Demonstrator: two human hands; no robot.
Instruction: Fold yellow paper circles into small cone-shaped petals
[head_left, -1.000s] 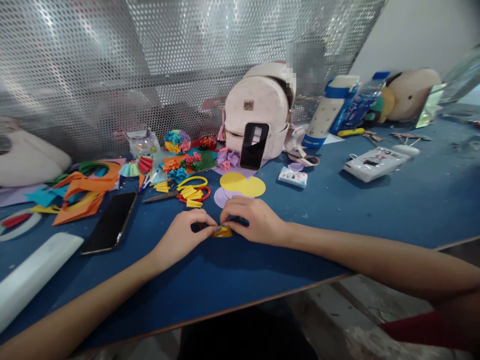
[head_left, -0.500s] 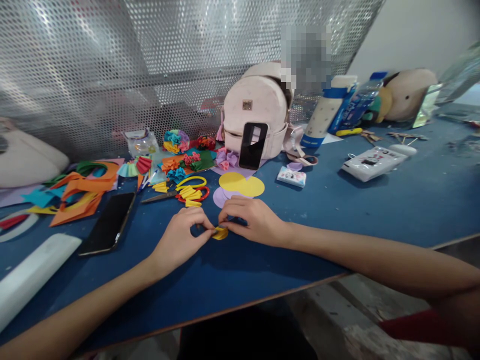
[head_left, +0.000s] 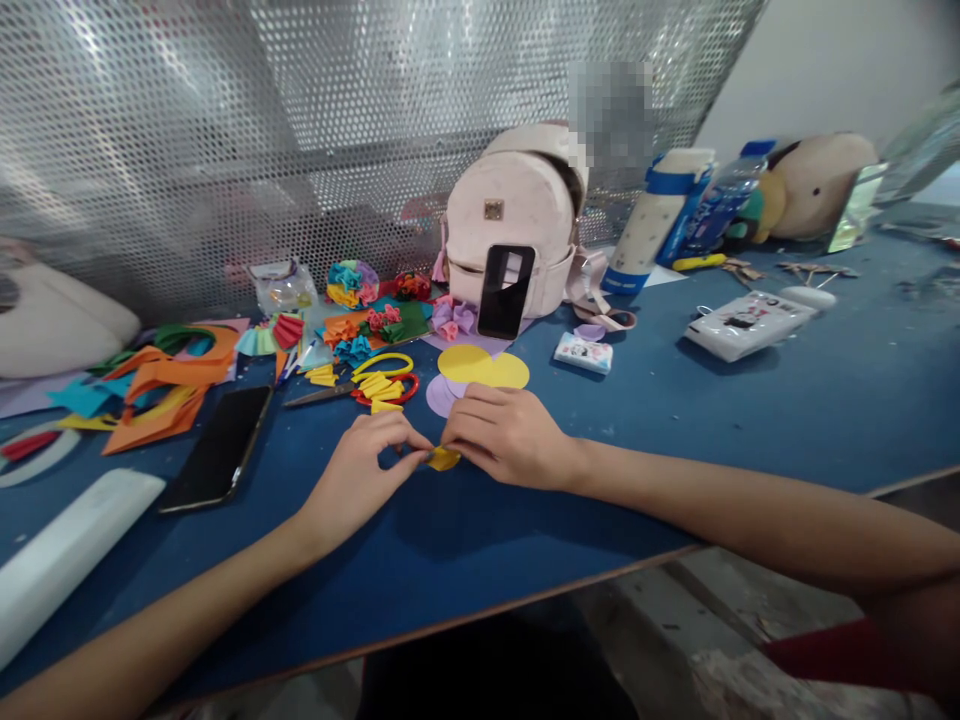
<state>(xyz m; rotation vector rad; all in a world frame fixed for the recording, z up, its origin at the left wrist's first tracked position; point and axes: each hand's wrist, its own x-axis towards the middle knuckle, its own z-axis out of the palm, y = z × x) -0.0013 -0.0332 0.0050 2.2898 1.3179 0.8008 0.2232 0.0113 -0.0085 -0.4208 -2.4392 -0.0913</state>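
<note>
Between my two hands is a small piece of yellow paper, partly covered by my fingers. My left hand pinches its left side between thumb and forefinger. My right hand has its fingertips closed on the right side. Just beyond them lie yellow paper circles and lilac paper circles, overlapping. Folded yellow paper pieces rest on the scissors, whose handles are red, next to a pair of yellow handles.
A black phone lies left of my hands; another phone leans on a white backpack. Colourful folded paper flowers and orange paper scraps cover the back left. Right are a tissue pack, a wipes pack and a bottle.
The yellow paper has turned slightly and shifted a little right and up between my fingers. My right hand's fingers have closed in more over it. My left hand has barely moved.
</note>
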